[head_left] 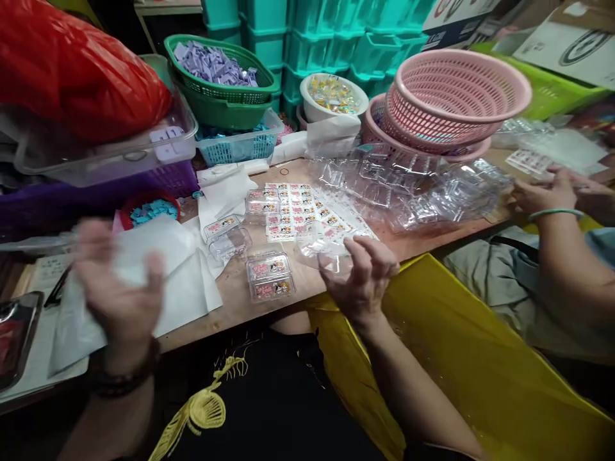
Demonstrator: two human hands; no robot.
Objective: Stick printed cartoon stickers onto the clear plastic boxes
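Observation:
My left hand (120,282), blurred by motion, is raised over white paper sheets (187,282) with its thumb and fingers apart and nothing in it. At the table's front edge my right hand (362,275) pinches a clear plastic case (327,253). Between the hands lies a clear case with cat stickers (270,275) on it. Two more cases lie behind it, one a stickered case (262,203) and the other an unfolded case (225,237). Sheets of cat stickers (295,208) are spread beyond my right hand.
A heap of clear plastic cases (408,186) covers the table's right back. Pink baskets (461,96), a white bowl (334,96) and a green basket of purple pieces (216,70) stand behind. Another person's hand (548,192) is at right, above a yellow sheet (461,339).

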